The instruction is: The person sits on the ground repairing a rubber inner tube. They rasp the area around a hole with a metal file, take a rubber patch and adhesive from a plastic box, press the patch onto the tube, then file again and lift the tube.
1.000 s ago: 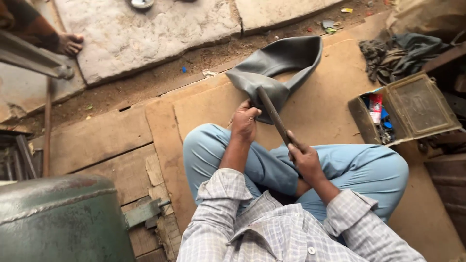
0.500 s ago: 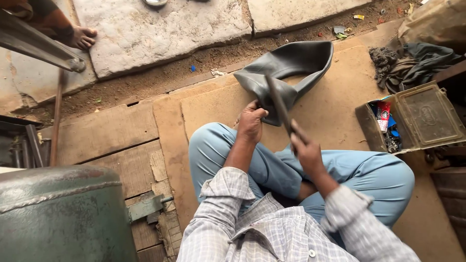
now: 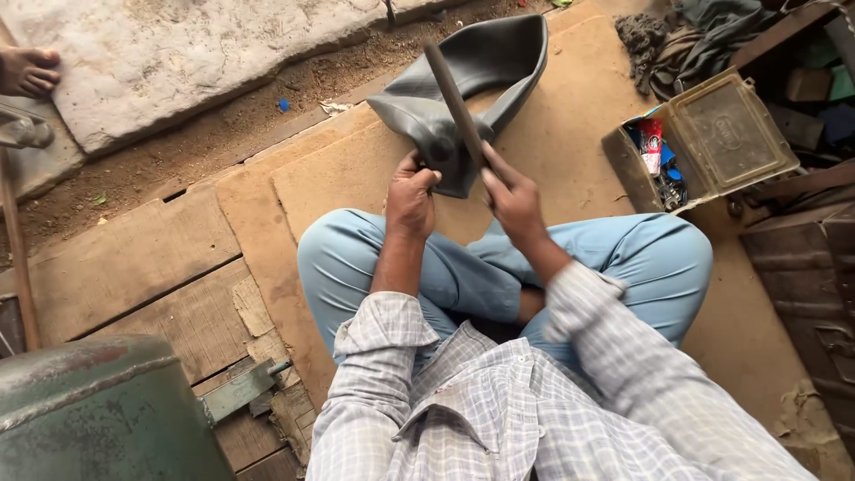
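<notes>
sitting cross-legged on a brown board floor (image 3: 570, 160), a person grips a folded grey rubber inner tube (image 3: 485, 67) with the closed left hand (image 3: 411, 198). the right hand (image 3: 515, 198) is closed around a long dark file (image 3: 452, 93), laid across the tube's near fold.

free: bare board (image 3: 579, 151) right of tube (image 3: 481, 71) | blocked: open tin box (image 3: 704, 142) far right, green drum (image 3: 98, 410) lower left

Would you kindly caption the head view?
Seated person's left hand pins a rubber tube; right hand holds a file.
</notes>
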